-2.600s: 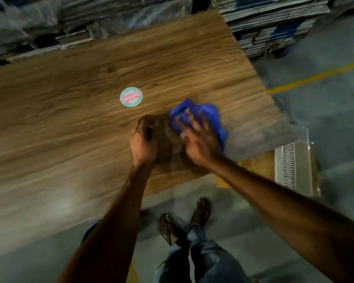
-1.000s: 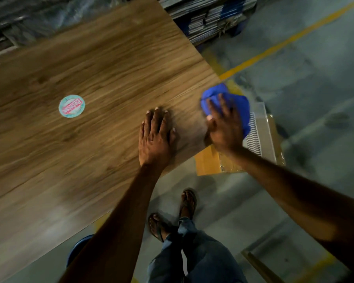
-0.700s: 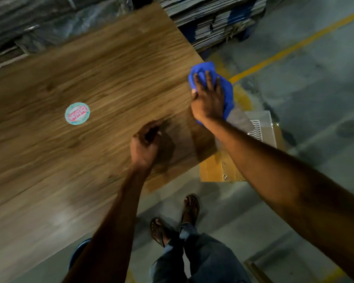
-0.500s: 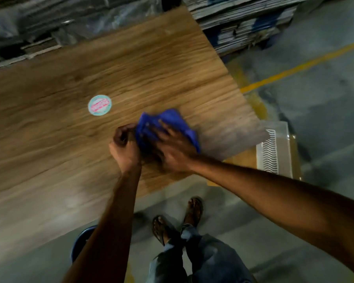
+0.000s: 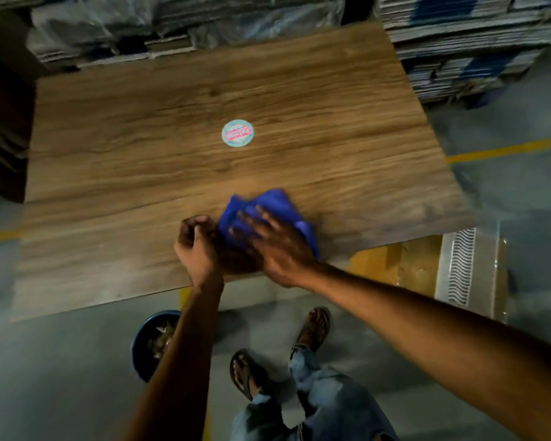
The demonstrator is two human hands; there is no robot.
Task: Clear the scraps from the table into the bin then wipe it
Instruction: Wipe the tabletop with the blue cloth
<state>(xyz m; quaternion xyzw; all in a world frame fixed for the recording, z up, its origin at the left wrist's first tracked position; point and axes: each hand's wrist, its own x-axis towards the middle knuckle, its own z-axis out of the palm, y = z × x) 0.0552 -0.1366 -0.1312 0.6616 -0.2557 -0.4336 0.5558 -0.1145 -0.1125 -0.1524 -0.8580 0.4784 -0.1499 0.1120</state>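
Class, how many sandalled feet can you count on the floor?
2: a near foot right of the blue bin, and a far foot just below the table edge.

Round sticker (image 5: 237,133) on the table (image 5: 140,138) bears pink lettering; unreadable.

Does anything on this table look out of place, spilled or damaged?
Nothing looks spilled or damaged. Only a round sticker sits on the table, away from the blue cloth under the right hand.
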